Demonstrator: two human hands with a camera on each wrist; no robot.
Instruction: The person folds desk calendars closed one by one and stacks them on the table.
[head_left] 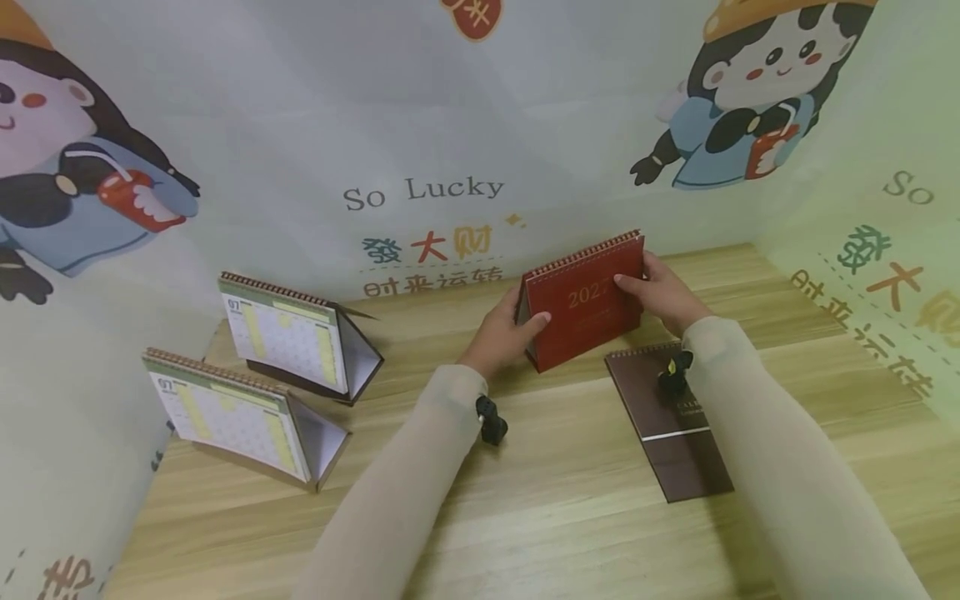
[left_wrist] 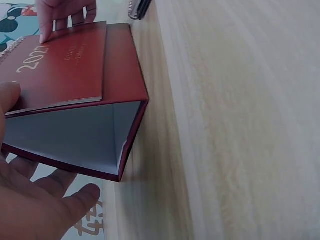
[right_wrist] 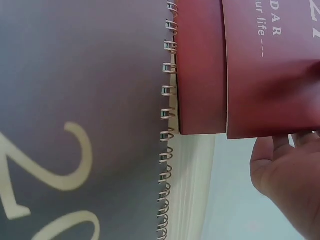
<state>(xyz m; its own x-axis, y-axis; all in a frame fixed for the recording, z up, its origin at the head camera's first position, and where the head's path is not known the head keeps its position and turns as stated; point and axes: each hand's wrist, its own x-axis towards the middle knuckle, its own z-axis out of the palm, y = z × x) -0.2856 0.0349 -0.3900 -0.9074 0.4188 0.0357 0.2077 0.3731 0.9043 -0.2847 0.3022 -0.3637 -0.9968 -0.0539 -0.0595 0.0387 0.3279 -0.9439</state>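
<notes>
A red desk calendar (head_left: 588, 304) marked 2027 is set up as a tent at the back of the table, spiral binding on top. My left hand (head_left: 504, 333) grips its left end, thumb on the front cover and fingers behind. At the right end my right hand (head_left: 663, 292) holds it the same way. The left wrist view shows the hollow triangular side of the red calendar (left_wrist: 75, 70), its base edge close to the wood. A dark brown calendar (head_left: 652, 417) lies flat below my right wrist, partly hidden by the sleeve.
Two calendars stand as tents on the left, one behind the other: the back calendar (head_left: 285, 333) and the front calendar (head_left: 225, 417), both showing a 07 page. A printed backdrop (head_left: 420, 108) with cartoon figures rises behind the wooden table (head_left: 540, 500).
</notes>
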